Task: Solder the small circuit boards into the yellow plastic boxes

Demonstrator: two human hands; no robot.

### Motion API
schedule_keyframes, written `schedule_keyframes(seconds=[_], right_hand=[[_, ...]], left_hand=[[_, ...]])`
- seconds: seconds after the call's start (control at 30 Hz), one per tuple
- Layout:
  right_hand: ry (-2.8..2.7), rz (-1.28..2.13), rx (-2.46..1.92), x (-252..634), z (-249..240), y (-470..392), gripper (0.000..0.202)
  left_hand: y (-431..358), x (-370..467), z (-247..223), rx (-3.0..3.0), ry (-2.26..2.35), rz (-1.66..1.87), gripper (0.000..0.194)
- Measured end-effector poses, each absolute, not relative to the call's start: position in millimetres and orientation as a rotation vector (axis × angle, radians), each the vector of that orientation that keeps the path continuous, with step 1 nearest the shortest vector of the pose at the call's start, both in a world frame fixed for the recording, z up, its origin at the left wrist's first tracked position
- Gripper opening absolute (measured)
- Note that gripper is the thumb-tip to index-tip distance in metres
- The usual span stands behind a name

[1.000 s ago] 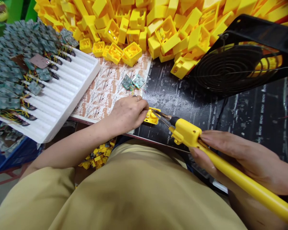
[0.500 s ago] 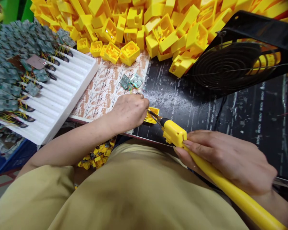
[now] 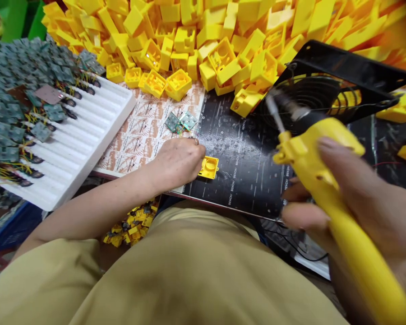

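My left hand point(image 3: 181, 160) is closed over the left side of a small yellow housing point(image 3: 210, 167) near the table's front edge. Its fingertips are hidden, so what they pinch does not show. Just beyond the knuckles lie two green circuit boards point(image 3: 187, 121) with thin coloured wires. On the right, my right hand point(image 3: 365, 198) grips a yellow tool point(image 3: 338, 216) with a metal tip, raised in front of the black fan and blurred by motion. The tip is well away from the small housing.
Yellow housings point(image 3: 223, 56) are heaped along the back. A black fan point(image 3: 345, 76) stands at the back right. On the left, a white foam tray point(image 3: 98, 117) bears many wired boards. A blue crate point(image 3: 16, 225) sits below it.
My right hand has lifted the yellow tool up and to the right, off the small housing, which now shows more fully. My left hand has stayed at the housing.
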State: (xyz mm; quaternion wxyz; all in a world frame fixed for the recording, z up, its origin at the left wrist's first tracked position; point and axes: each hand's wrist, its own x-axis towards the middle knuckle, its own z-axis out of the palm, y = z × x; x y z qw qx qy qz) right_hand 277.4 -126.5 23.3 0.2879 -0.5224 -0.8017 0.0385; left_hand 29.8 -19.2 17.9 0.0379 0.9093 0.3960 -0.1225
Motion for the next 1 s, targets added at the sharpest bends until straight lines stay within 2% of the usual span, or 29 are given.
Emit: schedule_keyframes(seconds=[0.17,0.23,0.33,0.43,0.5,0.57,0.67,0.73,0.87,0.93,1.0], right_hand=[[-2.295,-0.040,-1.478,252,16,-55,0.018],[-2.411,-0.213,-1.576,237,11,-25,0.026],[-2.449,-0.278,-1.581,221,-2,13,0.036],[-2.480,-0.324,-1.474,217,-15,31,0.034],[-2.524,-0.334,-1.408,217,-19,27,0.028],[-2.550,-0.314,-1.309,219,-18,14,0.026],[-2.572,-0.227,-1.098,228,-12,-10,0.020],[-2.533,-0.164,-1.031,234,-11,-21,0.025],[-2.413,-0.089,-1.096,243,-19,-31,0.040],[-2.424,-0.079,-1.123,243,-25,-33,0.041],[-2.416,-0.073,-1.169,243,-29,-36,0.041]], left_hand=[[-18,25,22,2.779,1.194,-0.329,0.029],[-15,14,25,2.734,1.220,-0.213,0.030],[-14,-5,24,2.702,1.274,0.078,0.028],[-22,-12,9,2.742,1.048,0.293,0.028],[-31,-9,-4,2.792,0.849,0.341,0.038],[-38,-7,-10,2.826,0.735,0.309,0.044],[-38,-18,-1,2.782,0.552,0.147,0.042],[-29,-30,15,2.707,0.452,0.120,0.038],[7,-30,34,2.643,0.914,0.349,0.028],[26,-13,31,2.701,1.087,0.262,0.024],[41,7,21,2.808,1.065,0.040,0.020]])
